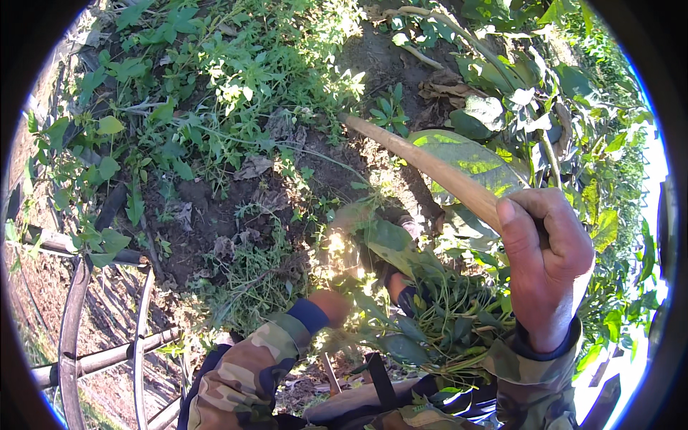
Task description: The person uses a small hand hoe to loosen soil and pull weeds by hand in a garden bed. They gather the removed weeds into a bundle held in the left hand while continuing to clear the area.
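My right hand (543, 258) grips a smooth wooden stick (424, 161), perhaps a tool handle, which points up and to the left over the soil. Low in the middle, my left hand (332, 307) is blurred among leafy stems, and its fingers cannot be made out. Between my forearms lies a bunch of pulled green plants (457, 322) with long thin stems. A big broad leaf (467, 156) spreads beneath the stick.
Low green weeds (236, 70) cover the dark soil (209, 215) ahead and to the left. At the lower left is a lattice of wooden poles (80, 360). Tall leafy plants (580, 86) stand on the right, with dry leaves (446, 88) near their stems.
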